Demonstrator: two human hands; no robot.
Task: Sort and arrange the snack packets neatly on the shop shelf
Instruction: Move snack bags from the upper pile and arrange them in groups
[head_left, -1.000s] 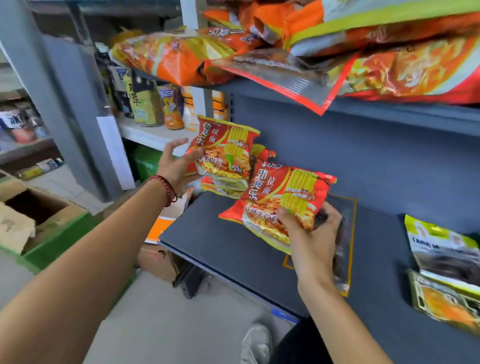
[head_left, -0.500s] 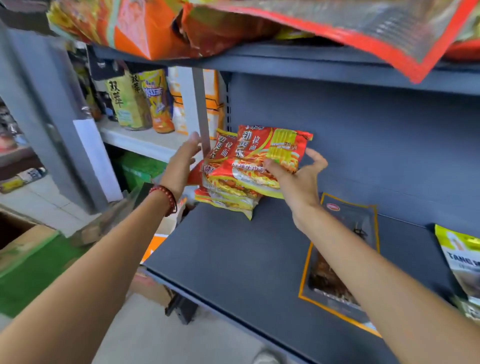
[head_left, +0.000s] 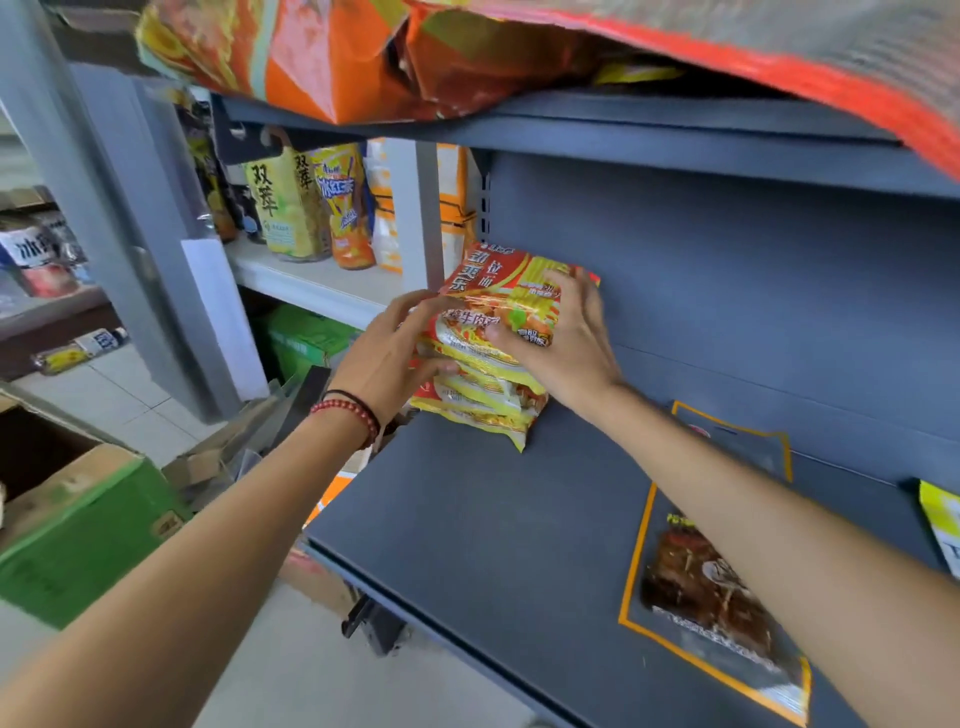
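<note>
The dark blue-grey metal shelf board (head_left: 493, 545) fills the lower middle and right of the frame, and most of its surface is bare. That probably explains why the goods are being gathered into its far left corner: building one tidy column there leaves room for the other kinds. Along the top of the frame, large orange-and-red foil bags (head_left: 332, 57) slump over the edge of the shelf above.

The stack of red-and-yellow crinkly plastic noodle packets (head_left: 483, 395) stands at centre frame, in the shelf's back left corner, close to the back panel. Its edges are not quite flush, and the lowest packet juts toward the camera. I judge that both hands are squaring it up.

A clear flat pouch with an orange border and dark contents (head_left: 711, 587) lies on the board at lower right, well apart from the stack and partly under the right forearm. It looks yet to be sorted. A yellow-green packet (head_left: 943, 525) shows at the right edge.

The right hand (head_left: 561, 343) lies on the top packet, palm down, with its fingers (head_left: 558, 283) spread wide and nearly straight, pressing rather than gripping. The left hand (head_left: 389, 358) cups the stack's left side. Its fingers are bent and moderately spread, curling over the upper edge, while the thumb meets the packets lower down, bracing them against the push. A red bead bracelet (head_left: 353, 413) circles the left wrist.
</note>
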